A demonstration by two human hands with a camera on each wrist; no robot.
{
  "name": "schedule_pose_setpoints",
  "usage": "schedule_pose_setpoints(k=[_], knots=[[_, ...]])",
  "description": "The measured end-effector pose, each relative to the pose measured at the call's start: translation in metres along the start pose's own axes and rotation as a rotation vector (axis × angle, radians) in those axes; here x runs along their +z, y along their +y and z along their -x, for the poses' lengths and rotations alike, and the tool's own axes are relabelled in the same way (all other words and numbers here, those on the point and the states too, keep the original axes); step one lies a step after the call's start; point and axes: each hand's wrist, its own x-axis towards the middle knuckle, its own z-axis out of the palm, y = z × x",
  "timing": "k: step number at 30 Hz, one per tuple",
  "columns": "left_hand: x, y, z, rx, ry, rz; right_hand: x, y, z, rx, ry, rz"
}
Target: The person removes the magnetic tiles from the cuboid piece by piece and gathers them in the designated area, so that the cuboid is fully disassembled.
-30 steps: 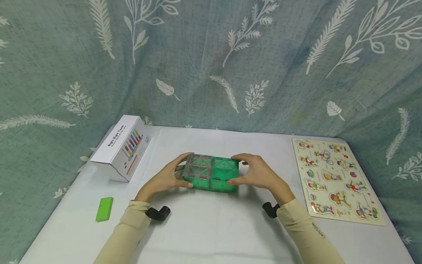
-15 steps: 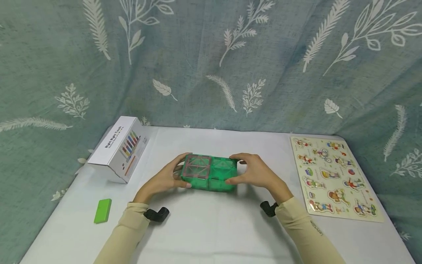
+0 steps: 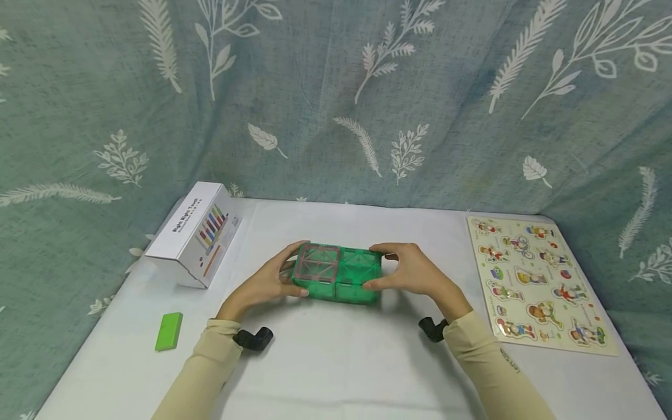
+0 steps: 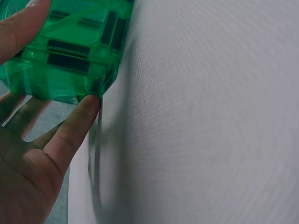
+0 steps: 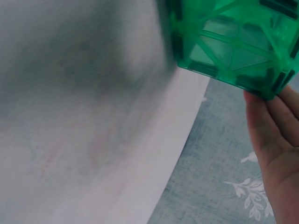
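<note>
A low box of see-through green magnetic tiles (image 3: 359, 267) lies across the middle of the head view. Its top left tile (image 3: 317, 263) has a pinkish-red frame. My left hand (image 3: 265, 283) grips the left end, thumb at the front and fingers behind. On the opposite end my right hand (image 3: 420, 273) holds it the same way, thumb low in front. Dark magnet strips show along the tiles' edges (image 4: 68, 56) in the left wrist view. The right wrist view has the box's end tile (image 5: 233, 42) with crossing ribs, fingertips at its lower corner.
On the left a white printed box (image 3: 194, 233) stands near the back, with a bright green block (image 3: 168, 331) in front of it. A wooden picture puzzle board (image 3: 541, 286) lies on the right. Behind the white table (image 3: 341, 361) hangs a leaf-patterned curtain (image 3: 315, 87).
The head view sways slightly left and back again. Both hands keep their grip on the tile box, which stays in the same place.
</note>
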Motion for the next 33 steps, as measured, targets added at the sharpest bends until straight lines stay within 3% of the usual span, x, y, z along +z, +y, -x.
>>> schedule_pose_setpoints(k=[8,16,27,33], knots=[[-0.001,-0.001,-0.001,0.016,-0.006,0.004,0.002,0.002,0.002,-0.033,0.03,0.032],[-0.001,-0.003,0.0,0.029,-0.017,0.011,0.004,0.002,0.001,-0.079,0.099,-0.098],[-0.002,-0.004,-0.001,-0.002,-0.017,0.029,0.003,0.004,0.0,-0.134,0.104,-0.16],[-0.002,-0.005,0.0,-0.002,-0.02,0.038,0.01,0.012,-0.004,-0.176,0.15,-0.177]])
